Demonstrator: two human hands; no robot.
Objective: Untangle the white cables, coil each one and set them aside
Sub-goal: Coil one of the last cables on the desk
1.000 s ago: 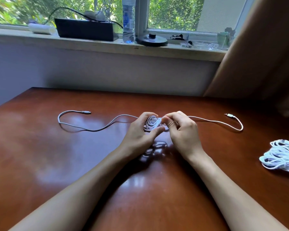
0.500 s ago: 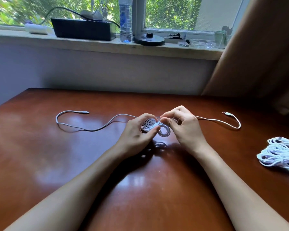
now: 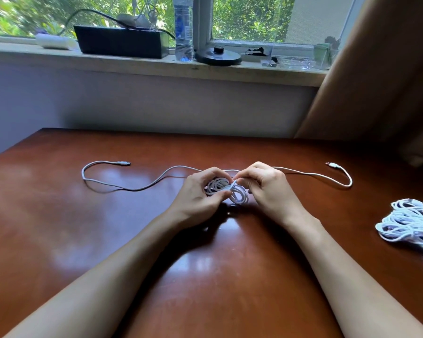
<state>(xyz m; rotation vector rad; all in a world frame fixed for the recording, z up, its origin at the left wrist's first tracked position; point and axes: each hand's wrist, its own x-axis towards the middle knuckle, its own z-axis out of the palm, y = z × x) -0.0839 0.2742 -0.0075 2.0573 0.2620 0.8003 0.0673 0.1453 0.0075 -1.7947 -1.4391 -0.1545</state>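
Coil in left hand, right hand seemingly pinching strand

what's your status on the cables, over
Left hand holds coil, right hand pinches a strand over it. Both ends trail loose on table. Pile apart at right, nothing in the way.

1. Coil mid-table, btwn left hand & right hand
2. Left tail runs left, right tail right
3. Cable bundle at table's right edge
4. Sill behind table: box, bottle just right of it
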